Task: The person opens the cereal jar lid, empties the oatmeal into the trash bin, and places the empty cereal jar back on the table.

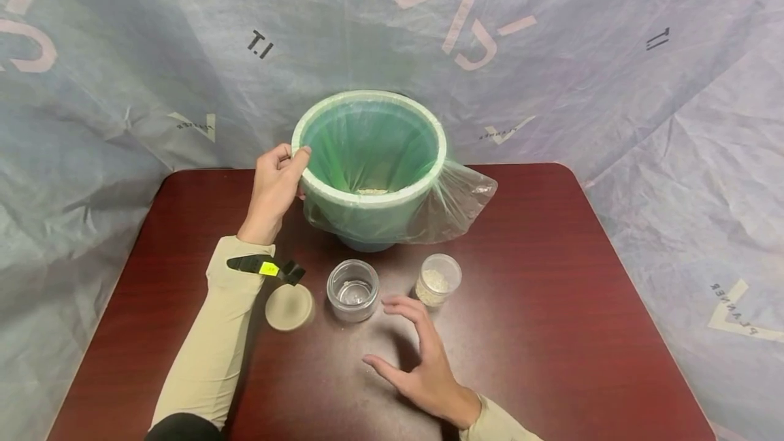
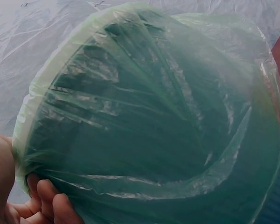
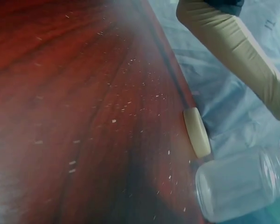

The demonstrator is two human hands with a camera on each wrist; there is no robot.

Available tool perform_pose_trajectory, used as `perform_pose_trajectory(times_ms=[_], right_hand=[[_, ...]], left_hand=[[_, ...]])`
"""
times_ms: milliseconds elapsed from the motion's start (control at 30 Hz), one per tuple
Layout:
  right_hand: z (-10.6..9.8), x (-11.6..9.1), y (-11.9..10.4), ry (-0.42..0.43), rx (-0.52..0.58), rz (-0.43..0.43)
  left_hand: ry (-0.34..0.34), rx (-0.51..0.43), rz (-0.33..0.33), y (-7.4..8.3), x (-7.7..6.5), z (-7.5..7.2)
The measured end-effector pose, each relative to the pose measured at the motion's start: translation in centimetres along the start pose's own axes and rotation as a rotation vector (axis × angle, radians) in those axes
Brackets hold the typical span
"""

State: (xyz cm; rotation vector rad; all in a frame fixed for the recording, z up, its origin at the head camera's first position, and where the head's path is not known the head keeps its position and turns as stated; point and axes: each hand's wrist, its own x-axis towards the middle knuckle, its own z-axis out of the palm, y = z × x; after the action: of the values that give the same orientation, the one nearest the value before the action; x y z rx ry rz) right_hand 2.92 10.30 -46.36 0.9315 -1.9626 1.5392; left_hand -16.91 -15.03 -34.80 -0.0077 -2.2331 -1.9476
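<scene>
A green bin [image 1: 375, 216] with a clear plastic bag liner stands at the back of the table. My left hand [image 1: 277, 179] grips the left side of its white rim, thumb on top and fingers outside; the left wrist view shows this hand [image 2: 46, 200] against the bag. My right hand [image 1: 422, 366] hangs over the table in front, holding nothing, thumb and fingers apart in a curve. Just beyond its fingertips stands an open clear jar [image 1: 353, 291]; the right wrist view shows that jar [image 3: 235, 184] too. A small clear tub of pale flakes [image 1: 437, 281] stands behind the right fingers.
A cream round lid [image 1: 290, 307] lies left of the jar. Pale crumbs [image 3: 114, 121] are scattered on the dark red table [image 1: 551, 305]. Some pale flakes [image 1: 372, 191] lie at the bin's bottom. Loose bag film [image 1: 459, 203] sticks out at the bin's right. Grey sheeting [image 1: 588, 53] surrounds the table.
</scene>
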Motion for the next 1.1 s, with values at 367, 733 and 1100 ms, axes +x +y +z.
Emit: perform_pose_trajectory(times_ms=[367, 733, 1100], right_hand=[[-6.3, -2.6, 2.3, -0.035, -0.03, 0.233], [-9.5, -3.6, 5.4, 0.008, -0.401, 0.617], [-8.4, -1.3, 7.6, -0.129, -0.267, 0.707]], left_hand=[[-0.008, -0.012, -0.007, 0.2, 0.1, 0.1], [0.003, -0.004, -0.016, 0.0, 0.0, 0.1], [-0.007, -0.001, -0.002, 0.2, -0.1, 0.0]])
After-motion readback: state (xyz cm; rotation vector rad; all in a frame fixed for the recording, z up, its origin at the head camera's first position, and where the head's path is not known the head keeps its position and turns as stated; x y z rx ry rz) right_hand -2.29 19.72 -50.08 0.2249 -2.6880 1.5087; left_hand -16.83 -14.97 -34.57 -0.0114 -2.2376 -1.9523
